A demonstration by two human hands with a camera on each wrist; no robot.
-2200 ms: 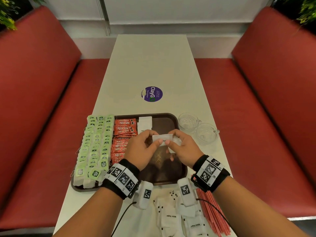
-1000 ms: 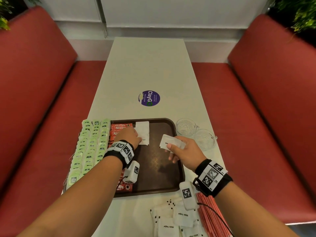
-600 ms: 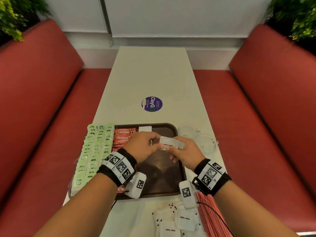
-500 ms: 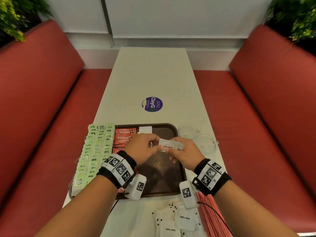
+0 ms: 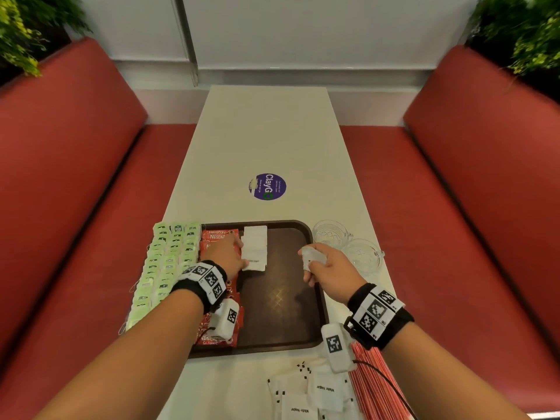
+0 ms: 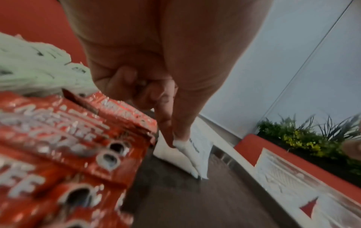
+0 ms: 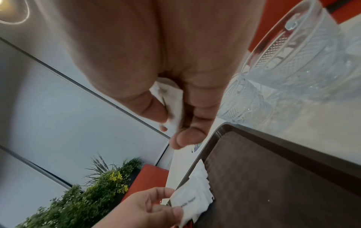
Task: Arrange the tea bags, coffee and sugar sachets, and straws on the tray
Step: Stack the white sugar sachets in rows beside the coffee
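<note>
While the left hand [image 5: 225,258] pinches 1 sugar sachet [image 5: 254,264] onto the white row on the tray [image 5: 306,234], the right hand [image 5: 331,274] grips spare sachets [image 5: 313,256] above the tray's right side.

Black wristbands [image 5: 391,324] carry checkered tags, white cameras [image 5: 336,347].
</note>
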